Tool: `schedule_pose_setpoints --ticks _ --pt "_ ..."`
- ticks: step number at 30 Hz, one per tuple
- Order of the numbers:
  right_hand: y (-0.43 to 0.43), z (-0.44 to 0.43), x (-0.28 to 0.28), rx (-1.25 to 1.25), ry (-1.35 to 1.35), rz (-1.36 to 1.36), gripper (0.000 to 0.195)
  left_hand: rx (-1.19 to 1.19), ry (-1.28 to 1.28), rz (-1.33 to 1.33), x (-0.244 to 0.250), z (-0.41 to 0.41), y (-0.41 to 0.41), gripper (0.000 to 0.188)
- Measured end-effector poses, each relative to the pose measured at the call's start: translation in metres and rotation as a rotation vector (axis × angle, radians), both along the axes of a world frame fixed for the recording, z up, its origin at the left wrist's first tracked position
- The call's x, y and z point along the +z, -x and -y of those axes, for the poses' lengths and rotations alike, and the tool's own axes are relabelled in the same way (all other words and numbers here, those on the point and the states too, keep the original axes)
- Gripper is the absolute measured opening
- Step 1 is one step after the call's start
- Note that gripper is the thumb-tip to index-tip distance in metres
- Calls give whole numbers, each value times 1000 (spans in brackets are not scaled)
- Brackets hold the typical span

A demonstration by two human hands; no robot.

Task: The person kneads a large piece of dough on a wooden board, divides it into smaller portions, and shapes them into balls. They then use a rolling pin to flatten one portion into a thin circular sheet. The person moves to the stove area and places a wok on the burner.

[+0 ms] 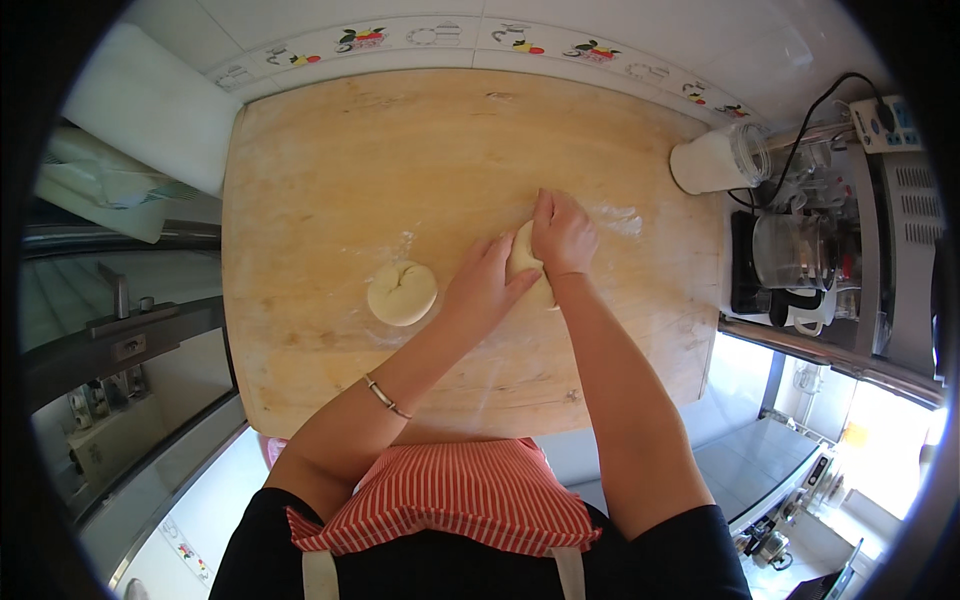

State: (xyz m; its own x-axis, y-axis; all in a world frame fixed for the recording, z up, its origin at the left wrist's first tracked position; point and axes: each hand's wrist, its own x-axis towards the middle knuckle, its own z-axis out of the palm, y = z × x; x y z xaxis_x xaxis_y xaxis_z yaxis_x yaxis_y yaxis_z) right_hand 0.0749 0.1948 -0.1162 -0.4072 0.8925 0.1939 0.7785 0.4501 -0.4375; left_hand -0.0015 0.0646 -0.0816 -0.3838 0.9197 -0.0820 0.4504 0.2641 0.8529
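Both of my hands are on a piece of pale dough (pixel 526 259) lying on a large wooden board (pixel 450 135). My left hand (pixel 489 277) holds its left side, with the thumb across its front part. On the right side of the same piece, my right hand (pixel 564 232) presses with curled fingers; part of the dough is hidden under it. A second, round piece of dough (pixel 403 293) with a creased top rests untouched on the board, left of my left hand. Loose flour (pixel 621 219) is scattered beside my right hand and around the round dough.
A glass jar (pixel 712 161) of white contents lies or stands at the board's right back corner. Beyond the right edge are a glass coffee pot (pixel 793 251) and a power strip (pixel 885 124) with a black cable. A tiled wall (pixel 420 45) borders the back. Plastic bags (pixel 105 184) hang over the left side.
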Motion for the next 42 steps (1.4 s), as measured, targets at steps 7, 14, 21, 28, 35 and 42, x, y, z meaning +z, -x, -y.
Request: schedule_pose_setpoints --ticks 7,14,21,28,35,42 --pt "-6 -17 29 -57 805 -258 25 -33 114 -2 -1 -16 -9 63" --pt "-56 85 28 -279 310 -10 15 -280 100 -185 24 60 -40 76" --pt "-32 68 3 -255 -9 -21 19 -232 40 -7 14 60 1 59" --pt "-3 18 -6 -124 -136 11 25 -60 -77 62 -1 18 14 49" --pt "6 -12 -9 -42 -31 52 30 -51 67 10 -16 -10 4 54" --pt "-25 7 41 42 787 -148 28 -103 98 -232 6 16 -39 72"
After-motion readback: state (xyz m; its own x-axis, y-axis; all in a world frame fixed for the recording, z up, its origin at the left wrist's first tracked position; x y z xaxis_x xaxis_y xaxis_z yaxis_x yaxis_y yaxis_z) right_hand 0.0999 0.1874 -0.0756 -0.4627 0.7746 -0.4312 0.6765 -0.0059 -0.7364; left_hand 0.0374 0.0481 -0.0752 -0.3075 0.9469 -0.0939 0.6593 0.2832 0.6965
